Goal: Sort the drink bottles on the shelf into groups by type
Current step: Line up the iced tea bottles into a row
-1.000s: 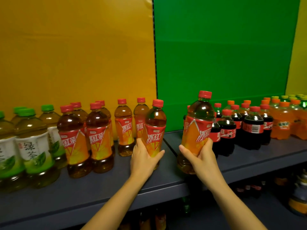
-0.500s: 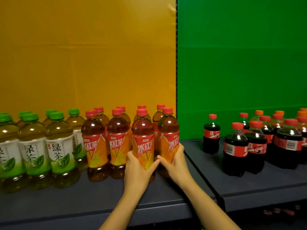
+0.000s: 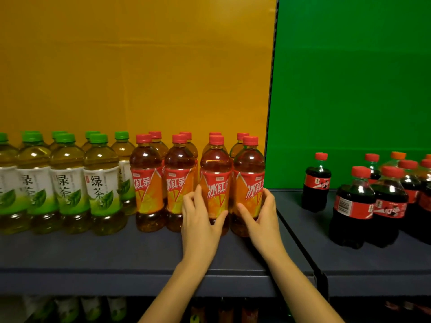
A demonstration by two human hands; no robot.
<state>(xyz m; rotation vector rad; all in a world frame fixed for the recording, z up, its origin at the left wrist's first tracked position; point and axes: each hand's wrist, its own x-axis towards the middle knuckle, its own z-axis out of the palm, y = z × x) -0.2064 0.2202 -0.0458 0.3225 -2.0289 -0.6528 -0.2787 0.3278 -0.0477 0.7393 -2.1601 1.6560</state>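
The end iced tea bottle (image 3: 249, 180), by the shelf (image 3: 116, 252) divider, is partly covered by the right hand (image 3: 262, 217), and the neighbouring iced tea bottle (image 3: 215, 178) by the left hand (image 3: 200, 220). The rear iced tea bottles (image 3: 155, 142) are mostly hidden. The leftmost green tea bottle (image 3: 4, 183) and the outermost cola bottles (image 3: 425, 197) are cut off. The lower-shelf bottles (image 3: 91, 308) are blurred.

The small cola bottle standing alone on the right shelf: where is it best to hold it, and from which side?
Hold the small cola bottle round its labelled middle, coming from the front-left: it stands upright with bare shelf there, while other cola bottles crowd its right.
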